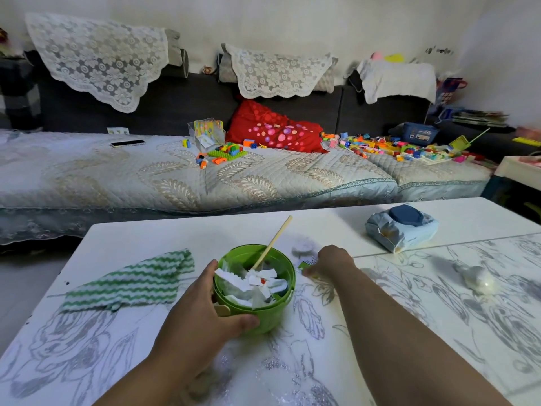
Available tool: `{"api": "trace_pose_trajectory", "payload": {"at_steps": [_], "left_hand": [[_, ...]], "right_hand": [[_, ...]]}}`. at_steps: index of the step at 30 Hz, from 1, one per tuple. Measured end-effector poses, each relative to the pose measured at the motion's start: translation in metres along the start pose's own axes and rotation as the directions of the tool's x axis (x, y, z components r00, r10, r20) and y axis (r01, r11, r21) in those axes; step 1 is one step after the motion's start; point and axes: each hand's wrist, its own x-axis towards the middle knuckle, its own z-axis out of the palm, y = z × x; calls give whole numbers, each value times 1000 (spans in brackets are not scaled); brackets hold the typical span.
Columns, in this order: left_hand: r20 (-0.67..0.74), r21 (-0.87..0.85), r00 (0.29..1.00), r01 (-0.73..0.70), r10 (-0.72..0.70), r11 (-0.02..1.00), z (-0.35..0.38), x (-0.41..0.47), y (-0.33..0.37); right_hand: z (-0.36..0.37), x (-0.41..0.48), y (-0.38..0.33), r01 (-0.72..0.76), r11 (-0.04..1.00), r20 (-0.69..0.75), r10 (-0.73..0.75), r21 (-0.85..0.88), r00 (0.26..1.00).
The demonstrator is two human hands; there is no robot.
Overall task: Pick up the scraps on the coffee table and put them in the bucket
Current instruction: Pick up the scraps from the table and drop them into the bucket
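A small green bucket (268,316) stands on the white coffee table (380,332). It holds white paper scraps (254,284) and a wooden stick (273,243) that leans out over its far rim. My left hand (202,315) grips the bucket's near-left side, thumb across the front. Just right of the bucket, my right hand (330,260) pinches a green scrap (307,263) that lies on the table. A crumpled white scrap (304,247) lies just beyond that hand.
A green-and-white striped cloth (128,281) lies left of the bucket. A wet-wipes pack (402,225) sits at the far right, and a crumpled white wad (480,279) lies nearer right. Behind the table is a sofa (175,171) strewn with toy bricks (395,148).
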Motion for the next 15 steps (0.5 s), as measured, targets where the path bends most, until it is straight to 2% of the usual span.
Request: {"api": "trace_pose_trajectory", "payload": {"at_steps": [4, 8, 12, 15], "left_hand": [[10, -23, 1000, 4, -4, 1000, -2, 0, -4], [27, -75, 1000, 11, -10, 997, -3, -1, -3], [44, -89, 999, 17, -13, 996, -5, -2, 1], [49, -75, 999, 22, -18, 997, -6, -2, 5]], "right_hand": [[-9, 1, 2, -28, 996, 55, 33, -82, 998], [-16, -8, 14, 7, 995, 116, 5, -104, 993], [-13, -25, 35, 17, 993, 115, -30, 115, 993], [-11, -30, 43, 36, 988, 110, -53, 152, 993]]}}
